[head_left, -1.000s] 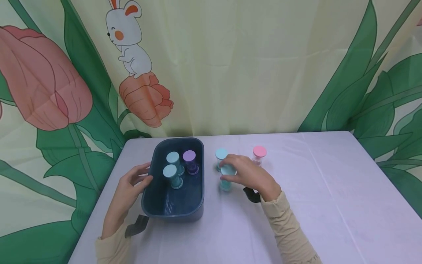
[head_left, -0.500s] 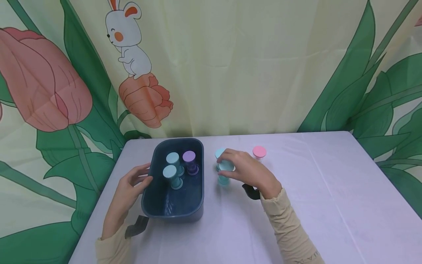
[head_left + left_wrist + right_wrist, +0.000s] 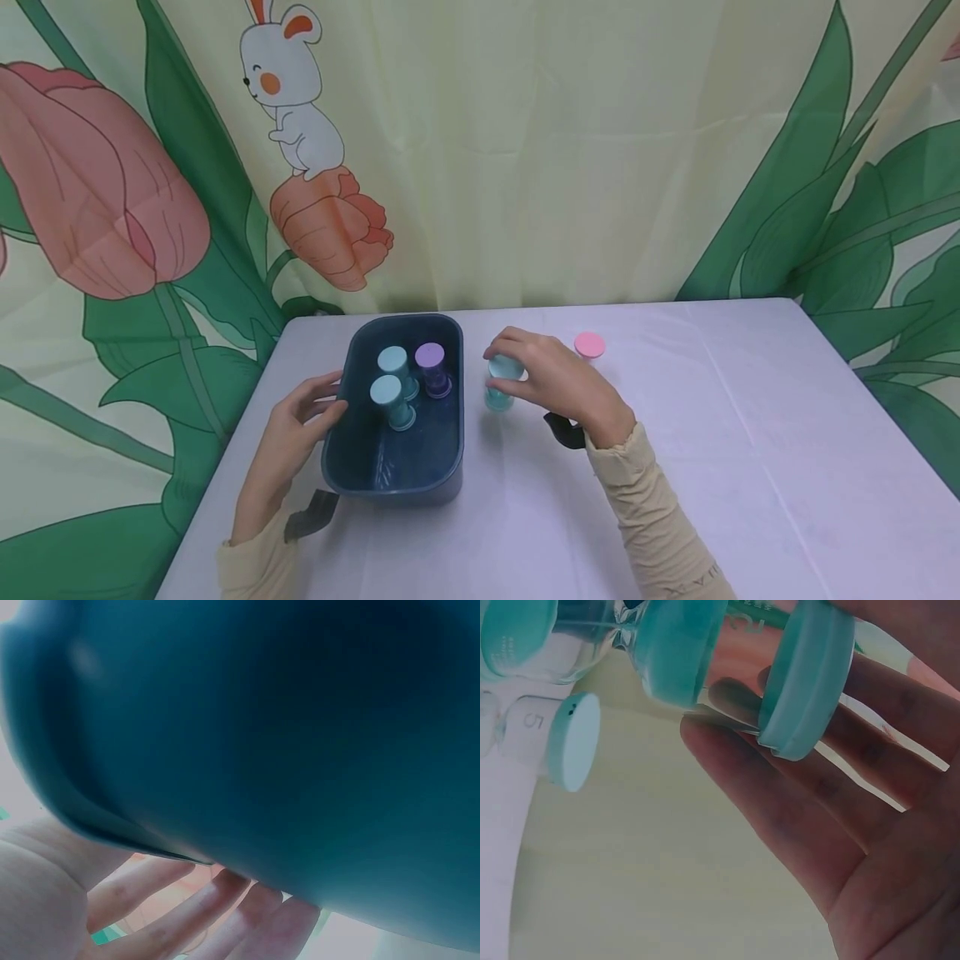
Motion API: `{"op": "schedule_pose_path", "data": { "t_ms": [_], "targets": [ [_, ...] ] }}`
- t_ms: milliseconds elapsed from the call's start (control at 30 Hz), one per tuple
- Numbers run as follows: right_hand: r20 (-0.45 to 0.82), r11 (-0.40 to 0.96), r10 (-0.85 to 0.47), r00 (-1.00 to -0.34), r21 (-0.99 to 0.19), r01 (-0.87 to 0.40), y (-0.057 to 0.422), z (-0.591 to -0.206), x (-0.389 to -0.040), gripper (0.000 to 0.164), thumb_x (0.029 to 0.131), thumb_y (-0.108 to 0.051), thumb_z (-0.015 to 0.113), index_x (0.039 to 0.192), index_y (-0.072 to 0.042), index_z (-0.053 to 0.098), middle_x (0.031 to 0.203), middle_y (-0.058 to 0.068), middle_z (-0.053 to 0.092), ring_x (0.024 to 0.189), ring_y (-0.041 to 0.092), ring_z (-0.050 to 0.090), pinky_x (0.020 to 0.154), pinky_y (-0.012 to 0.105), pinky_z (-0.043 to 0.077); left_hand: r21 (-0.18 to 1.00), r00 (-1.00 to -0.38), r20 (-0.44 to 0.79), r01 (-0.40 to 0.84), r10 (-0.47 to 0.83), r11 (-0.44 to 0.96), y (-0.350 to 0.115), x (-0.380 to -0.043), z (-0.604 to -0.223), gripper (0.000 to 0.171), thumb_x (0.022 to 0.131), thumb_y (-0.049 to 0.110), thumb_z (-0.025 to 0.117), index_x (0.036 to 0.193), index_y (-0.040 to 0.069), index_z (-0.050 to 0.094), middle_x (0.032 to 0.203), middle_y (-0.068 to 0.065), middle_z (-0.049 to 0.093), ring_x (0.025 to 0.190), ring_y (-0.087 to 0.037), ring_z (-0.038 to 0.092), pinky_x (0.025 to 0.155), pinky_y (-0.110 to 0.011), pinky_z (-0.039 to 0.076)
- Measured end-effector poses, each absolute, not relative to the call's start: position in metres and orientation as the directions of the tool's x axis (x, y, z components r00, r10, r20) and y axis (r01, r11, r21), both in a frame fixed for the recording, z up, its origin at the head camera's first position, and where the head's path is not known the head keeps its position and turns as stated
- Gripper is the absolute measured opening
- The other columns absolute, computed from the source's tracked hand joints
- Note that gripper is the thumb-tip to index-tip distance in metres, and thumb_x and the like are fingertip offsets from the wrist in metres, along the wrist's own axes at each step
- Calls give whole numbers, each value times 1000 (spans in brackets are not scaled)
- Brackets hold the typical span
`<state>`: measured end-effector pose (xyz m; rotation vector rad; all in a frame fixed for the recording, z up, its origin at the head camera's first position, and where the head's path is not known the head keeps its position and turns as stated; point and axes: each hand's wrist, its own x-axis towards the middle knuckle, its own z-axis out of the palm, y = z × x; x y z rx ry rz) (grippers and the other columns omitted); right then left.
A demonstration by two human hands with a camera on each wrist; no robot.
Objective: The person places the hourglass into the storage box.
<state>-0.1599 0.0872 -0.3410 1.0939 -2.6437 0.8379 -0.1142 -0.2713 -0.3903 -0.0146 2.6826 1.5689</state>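
Observation:
My right hand [image 3: 558, 379] pinches a teal-capped sand timer [image 3: 498, 400] between thumb and fingers, just right of the bin. Teal sand [image 3: 679, 652] shows inside its clear body in the right wrist view. Behind it is another teal-capped sand timer [image 3: 574, 742] marked 5, which my hand hides in the head view. My left hand [image 3: 303, 417] rests against the left side of the dark blue bin [image 3: 393, 492], its fingers [image 3: 180, 922] extended along the outer wall. Inside the bin stand two teal-capped timers [image 3: 393, 360] and a purple one [image 3: 431, 357].
A pink-capped sand timer [image 3: 589, 344] stands beyond my right hand, partly hidden. The white-covered table [image 3: 720, 450] extends to the right, and a printed curtain [image 3: 525, 167] hangs behind its back edge.
My right hand has moved a little left and toward the back with the teal-capped sand timer, now covering the other teal timer. My left hand and the bin stay put.

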Motion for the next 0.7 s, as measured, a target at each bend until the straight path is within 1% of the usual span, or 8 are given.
{"op": "schedule_pose_path", "data": {
  "t_ms": [67,200,267,333,500,700],
  "targets": [
    [357,571,-600,-716,-435,-696,87,-339,-160,29,86,-20,79,110,-8,71,108,0,67,95,12,67,84,28,56,867,-999,-36,-26,9,498,-271,-114,-390,55,98,35,62,147,14,46,143,-15,52,127,-35,52,97,-54,50],
    [377,564,-603,-703,-421,-710,86,-334,-160,28,86,-19,79,110,-8,71,107,0,67,93,12,66,82,27,56,860,-999,-46,-37,5,509,-270,-115,-388,55,99,34,62,147,15,45,141,-15,52,126,-34,53,93,-44,52],
    [388,559,-605,-695,-414,-718,85,-331,-161,27,86,-19,79,109,-7,71,106,0,67,92,12,66,82,27,55,859,-999,-47,-39,3,511,-270,-115,-388,55,99,34,62,147,15,45,141,-15,52,126,-34,53,92,-43,52],
    [396,556,-605,-690,-410,-723,83,-329,-161,27,86,-19,79,109,-7,71,106,0,67,91,12,66,81,27,55,859,-999,-46,-40,0,511,-271,-115,-388,55,99,34,62,148,15,45,141,-15,52,126,-34,53,93,-44,53],
    [408,548,-606,-683,-409,-730,80,-322,-162,27,86,-18,79,109,-7,71,106,0,67,91,12,66,82,26,55,861,-999,-47,-41,-2,506,-271,-115,-389,55,99,35,62,148,16,45,142,-15,52,128,-35,53,97,-53,50],
    [428,542,-612,-666,-386,-746,77,-316,-162,28,86,-20,79,110,-7,71,108,1,67,95,13,66,84,27,55,866,-999,-53,-48,-3,498,-270,-116,-389,56,98,36,63,148,16,45,145,-16,50,129,-36,51,100,-58,47]
  ]
}}
